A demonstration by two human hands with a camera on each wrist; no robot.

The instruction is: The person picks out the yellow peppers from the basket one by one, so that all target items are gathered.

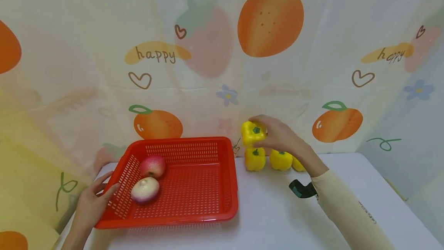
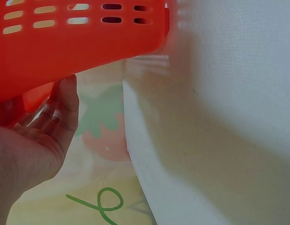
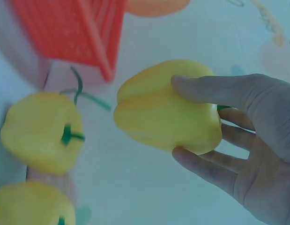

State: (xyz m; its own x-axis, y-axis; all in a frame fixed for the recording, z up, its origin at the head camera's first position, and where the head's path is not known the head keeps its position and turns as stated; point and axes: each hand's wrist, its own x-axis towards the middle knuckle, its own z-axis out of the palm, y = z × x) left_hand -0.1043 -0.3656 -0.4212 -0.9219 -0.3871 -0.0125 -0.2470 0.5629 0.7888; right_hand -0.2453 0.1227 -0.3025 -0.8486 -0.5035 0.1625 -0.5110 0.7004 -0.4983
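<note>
My right hand [image 1: 277, 134] grips a yellow bell pepper [image 1: 252, 133] between thumb and fingers, above a row of more yellow bell peppers. In the right wrist view the held pepper [image 3: 159, 108] lies sideways, its green stem toward the palm. My left hand [image 1: 91, 203] holds the left rim of a red plastic basket [image 1: 229, 188]. Its fingers curl at the rim's edge in the left wrist view, where the basket [image 2: 79, 47] covers part of them. Inside the basket's left side lie a pinkish-red apple or peach [image 1: 153, 166] and a white-and-purple onion or turnip [image 1: 145, 190].
On the white table [image 1: 270, 211], yellow peppers [image 1: 254, 160] stand in a row along the back, right of the basket; the rightmost [image 1: 297, 165] is partly behind my right forearm. A dark strap or device [image 1: 301, 189] sits by the right sleeve. A fruit-printed cloth [image 1: 215, 99] hangs behind.
</note>
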